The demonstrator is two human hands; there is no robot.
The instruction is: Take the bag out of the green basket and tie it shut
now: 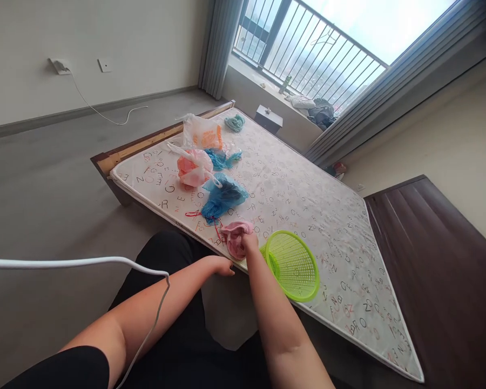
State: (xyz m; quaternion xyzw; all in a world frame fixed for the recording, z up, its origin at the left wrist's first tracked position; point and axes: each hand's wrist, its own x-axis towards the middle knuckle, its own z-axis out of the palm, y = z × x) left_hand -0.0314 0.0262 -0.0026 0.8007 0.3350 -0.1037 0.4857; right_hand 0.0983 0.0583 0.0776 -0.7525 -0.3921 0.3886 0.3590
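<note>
On the near edge of the letter-print mattress (275, 178), my right hand (250, 241) is closed on a crumpled pink cloth (235, 246), and the fingers are partly hidden by it. My left hand (223, 265) is just below the mattress edge, left of the right forearm, with its fingers loosely apart and nothing visible in them. A lime-green plastic mesh basket (297, 265) lies tipped on its side right of my right hand. Beyond the cloth sits a blue plastic bag (223, 200) with red strings by it.
Farther up the mattress are a pink-filled bag (195, 167), a white bag with orange print (204, 134), another blue bag (222, 159) and a teal bundle (235, 123). A white cable (85, 262) crosses my left arm. A dark headboard (429, 259) stands at right.
</note>
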